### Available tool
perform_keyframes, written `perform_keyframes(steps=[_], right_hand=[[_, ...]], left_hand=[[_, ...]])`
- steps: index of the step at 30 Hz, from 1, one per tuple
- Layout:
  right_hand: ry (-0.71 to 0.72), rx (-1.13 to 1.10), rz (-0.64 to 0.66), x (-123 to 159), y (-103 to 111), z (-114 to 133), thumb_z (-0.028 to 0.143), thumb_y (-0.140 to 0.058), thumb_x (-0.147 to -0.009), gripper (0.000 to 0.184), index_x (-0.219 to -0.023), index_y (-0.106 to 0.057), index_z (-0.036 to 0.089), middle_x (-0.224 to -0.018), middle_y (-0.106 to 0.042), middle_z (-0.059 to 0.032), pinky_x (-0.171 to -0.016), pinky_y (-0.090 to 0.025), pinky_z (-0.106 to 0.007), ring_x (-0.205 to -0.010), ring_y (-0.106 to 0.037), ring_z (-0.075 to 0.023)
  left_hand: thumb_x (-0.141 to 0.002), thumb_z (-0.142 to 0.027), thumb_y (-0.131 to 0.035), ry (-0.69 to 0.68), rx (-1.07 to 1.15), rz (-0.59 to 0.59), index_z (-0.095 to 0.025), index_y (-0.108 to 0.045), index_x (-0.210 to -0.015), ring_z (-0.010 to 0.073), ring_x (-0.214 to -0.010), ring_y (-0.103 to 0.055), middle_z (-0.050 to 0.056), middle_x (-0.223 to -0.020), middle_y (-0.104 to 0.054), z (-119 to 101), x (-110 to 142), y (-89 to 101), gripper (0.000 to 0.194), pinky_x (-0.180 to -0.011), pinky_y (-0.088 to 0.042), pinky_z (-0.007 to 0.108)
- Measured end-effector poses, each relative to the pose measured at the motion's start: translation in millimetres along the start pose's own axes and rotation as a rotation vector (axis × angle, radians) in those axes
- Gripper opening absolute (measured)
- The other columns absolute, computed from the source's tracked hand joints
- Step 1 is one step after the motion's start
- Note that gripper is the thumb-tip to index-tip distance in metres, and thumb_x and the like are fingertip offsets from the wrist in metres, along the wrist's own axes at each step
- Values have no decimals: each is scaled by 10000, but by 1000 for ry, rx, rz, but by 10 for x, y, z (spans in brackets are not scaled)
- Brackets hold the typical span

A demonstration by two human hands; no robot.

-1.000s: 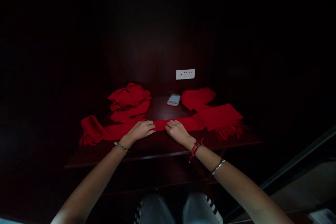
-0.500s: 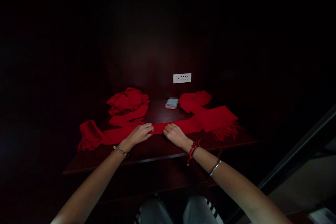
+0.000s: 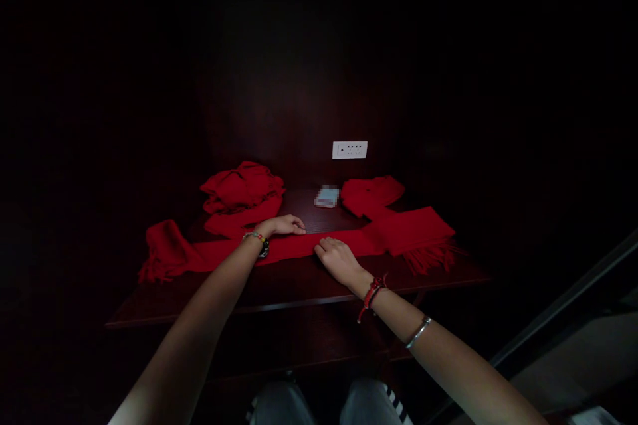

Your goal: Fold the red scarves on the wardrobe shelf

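A long red scarf [image 3: 294,247] with fringed ends lies in a narrow folded strip across the dark wooden desk. Resting at the strip's far edge is my left hand [image 3: 286,224], its fingers stretched out and slightly bent, with nothing seen in them. My right hand [image 3: 339,259] is closed at the near edge, fingers curled onto the scarf; the fingertips are partly hidden. To the right, a wider fringed red section [image 3: 419,229] lies over the strip. The left fringed end [image 3: 167,249] is bunched up.
Behind on the left is a heap of red cloth [image 3: 243,189], and on the right a folded red cloth [image 3: 371,194]. A blurred-out pale phone-like item [image 3: 327,196] lies between them. A white socket panel [image 3: 349,150] is on the back wall. The desk's front edge [image 3: 294,304] is near my knees.
My left hand has let go of the near part of the strip and moved forward and right to its far edge. My right hand stays almost in place on the scarf.
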State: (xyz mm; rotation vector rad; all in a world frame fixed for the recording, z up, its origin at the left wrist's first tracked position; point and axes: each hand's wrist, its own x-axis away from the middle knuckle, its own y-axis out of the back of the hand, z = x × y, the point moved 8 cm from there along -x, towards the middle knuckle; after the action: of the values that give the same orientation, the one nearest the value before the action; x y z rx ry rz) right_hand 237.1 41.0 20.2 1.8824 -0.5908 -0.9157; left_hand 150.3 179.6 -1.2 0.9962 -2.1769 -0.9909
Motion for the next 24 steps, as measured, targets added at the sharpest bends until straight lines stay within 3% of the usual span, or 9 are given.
perform_keyframes(steps=[4, 16, 20, 24], right_hand=[[-13, 8, -14, 8, -1, -3, 118, -424, -835, 146, -848, -569, 132, -857, -565, -86, -685, -377, -267, -798, -518, -172], [-41, 13, -150, 62, 51, -19, 121, -422, -831, 162, -784, -576, 141, -761, -557, -67, -606, -339, -264, -688, -503, -151], [-113, 30, -265, 135, 233, -151, 157, -413, -840, 183, -761, -578, 153, -740, -556, -59, -608, -321, -257, -685, -488, -147], [-250, 63, -352, 217, 546, -461, 183, -391, -844, 209, -822, -596, 154, -733, -567, -60, -603, -307, -253, -669, -487, -145]], left_hand=[[-578, -349, -616, 13, 36, 53, -163, -622, -648, 121, -682, -509, -30, -658, -619, 25, -149, -56, 200, -638, -368, 190], [-571, -293, -631, -66, 205, 42, -169, -646, -645, 134, -684, -516, -21, -659, -644, -304, -81, 5, 145, -665, -374, 222], [-569, -327, -633, -89, 311, 35, -162, -633, -655, 132, -677, -520, -14, -673, -636, -502, -82, 136, 186, -649, -380, 229], [-580, -308, -640, -116, 472, -16, -143, -624, -726, 126, -682, -520, 13, -731, -631, -826, -156, 313, 221, -646, -391, 240]])
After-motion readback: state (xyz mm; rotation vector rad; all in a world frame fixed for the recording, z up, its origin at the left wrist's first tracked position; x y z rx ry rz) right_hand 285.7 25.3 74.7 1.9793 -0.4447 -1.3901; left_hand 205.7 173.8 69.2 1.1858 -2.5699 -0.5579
